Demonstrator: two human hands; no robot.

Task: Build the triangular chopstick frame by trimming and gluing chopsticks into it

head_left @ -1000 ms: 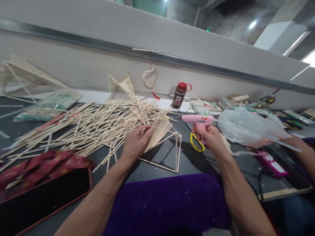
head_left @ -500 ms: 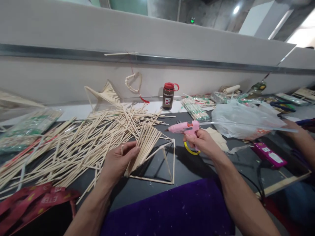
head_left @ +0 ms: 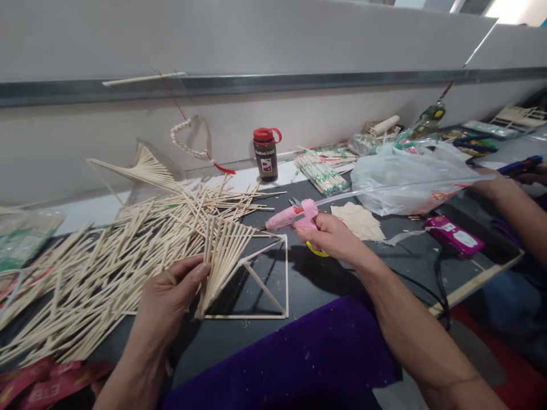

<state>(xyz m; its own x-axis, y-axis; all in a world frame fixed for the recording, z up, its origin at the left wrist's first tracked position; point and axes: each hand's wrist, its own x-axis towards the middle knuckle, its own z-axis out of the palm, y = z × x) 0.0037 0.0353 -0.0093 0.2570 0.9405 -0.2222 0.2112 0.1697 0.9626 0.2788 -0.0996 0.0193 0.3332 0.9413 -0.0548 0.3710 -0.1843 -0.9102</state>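
Observation:
My left hand [head_left: 177, 293] pinches the left edge of a fan-shaped frame of wooden sticks [head_left: 226, 256], which rises from a square stick base on the dark tabletop. A slanted stick braces the frame's open right side. In my right hand [head_left: 327, 233] is a pink hot glue gun [head_left: 290, 217], its nozzle pointing left near the frame's upper right corner. A long clear glue stick [head_left: 384, 187] runs out of the gun's back. Below the gun, yellow-handled scissors [head_left: 317, 250] lie partly hidden by my right hand.
Loose wooden sticks [head_left: 106, 273] cover the left side. Behind stand a twisted stick model [head_left: 145, 168] and a red-capped bottle [head_left: 265, 156]. To the right are a plastic bag [head_left: 397, 176], a purple box [head_left: 455, 234] with a cable, and another person's arm [head_left: 513, 199]. Purple cloth [head_left: 290, 359] lies in front.
The view has turned right and down, so things sit further left. The glue gun's nozzle stays near the frame, now tilted slightly more downward. My left hand keeps its pinch.

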